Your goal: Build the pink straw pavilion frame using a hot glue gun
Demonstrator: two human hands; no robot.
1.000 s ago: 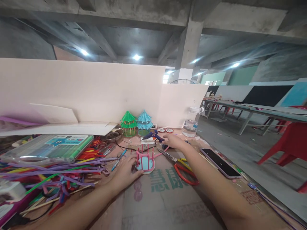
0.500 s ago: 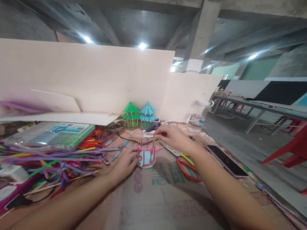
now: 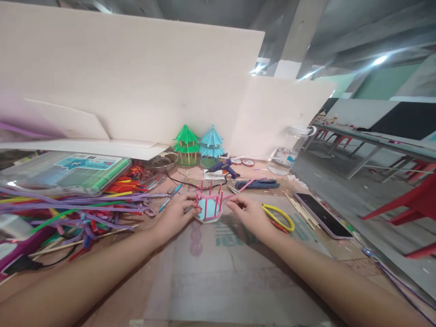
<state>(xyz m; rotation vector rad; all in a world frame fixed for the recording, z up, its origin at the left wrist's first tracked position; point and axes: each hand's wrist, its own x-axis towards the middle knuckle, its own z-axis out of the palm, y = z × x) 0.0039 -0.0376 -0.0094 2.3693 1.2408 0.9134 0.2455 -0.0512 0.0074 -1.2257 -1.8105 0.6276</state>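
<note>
A small model (image 3: 209, 210) stands on the table, with a light-blue, pale-edged base and upright pink posts joined by a pink rail. My left hand (image 3: 179, 212) grips its left side between thumb and fingers. A pink strip (image 3: 243, 188) runs out from the model's right side, toward the upper right. Just below that strip is my right hand (image 3: 250, 214), its fingers loosely bent and nothing visible in them. Behind the model a dark blue glue gun (image 3: 223, 168) rests on the table.
Green (image 3: 186, 145) and blue pavilion models (image 3: 211, 145) stand at the back. Coloured pipe cleaners (image 3: 85, 213) and a marker case (image 3: 75, 170) crowd the left. Yellow-handled scissors (image 3: 279, 215), blue pliers (image 3: 258, 184), a phone (image 3: 322, 215) and a water bottle (image 3: 286, 152) are on the right.
My right hand has let go of the glue gun and come down to the model's right side. My left hand stays at the model. The view has tilted downward.
</note>
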